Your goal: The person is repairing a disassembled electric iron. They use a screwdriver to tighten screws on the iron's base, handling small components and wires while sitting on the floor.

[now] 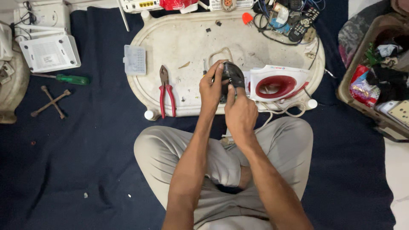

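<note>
iron part [233,76]: black | pliers [166,91]: red handles | screwdriver [68,79]: green | cloth [85,149]: navy

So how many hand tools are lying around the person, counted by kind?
Pliers with red handles: 1
Green-handled screwdriver: 1
Rusty cross-shaped wrench: 1
Total: 3

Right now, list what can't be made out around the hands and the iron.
Head view only:
- Dark part: both the left hand and right hand cover it, so its shape and how it meets the iron stay hidden.
- Right fingertips: too small to tell whether they hold a tool.
- Cord: runs under the iron and off the tray.
- Box: cut by the right edge.
</note>
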